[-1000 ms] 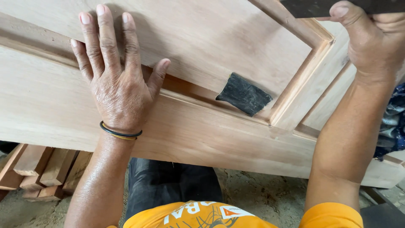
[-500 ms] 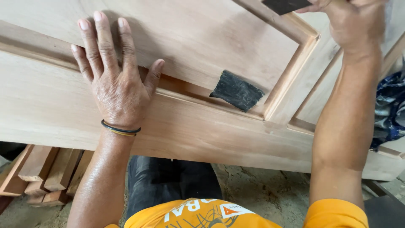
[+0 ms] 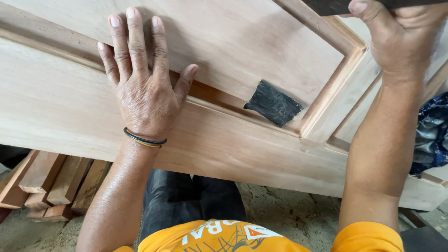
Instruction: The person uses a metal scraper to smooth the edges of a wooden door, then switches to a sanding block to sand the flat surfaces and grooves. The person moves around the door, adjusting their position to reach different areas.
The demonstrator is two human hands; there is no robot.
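A pale wooden panelled door (image 3: 224, 140) lies flat before me. My left hand (image 3: 142, 84) rests flat on it, fingers spread, across the groove between the frame rail and the recessed panel. My right hand (image 3: 401, 37) is at the top right, gripping a dark piece of sandpaper (image 3: 326, 5) against the moulded edge of the panel. A second dark scrap of sandpaper (image 3: 273, 102) lies loose in the panel's corner, between my two hands and touched by neither.
Several short wood offcuts (image 3: 51, 184) are stacked on the floor under the door at lower left. Sawdust covers the ground (image 3: 280, 210) beneath. A blue patterned cloth (image 3: 431, 135) shows at the right edge.
My right hand has drawn back down and to the right along the moulding with its sandpaper. My left hand has shifted slightly to the right. The loose scrap has not moved on the panel.
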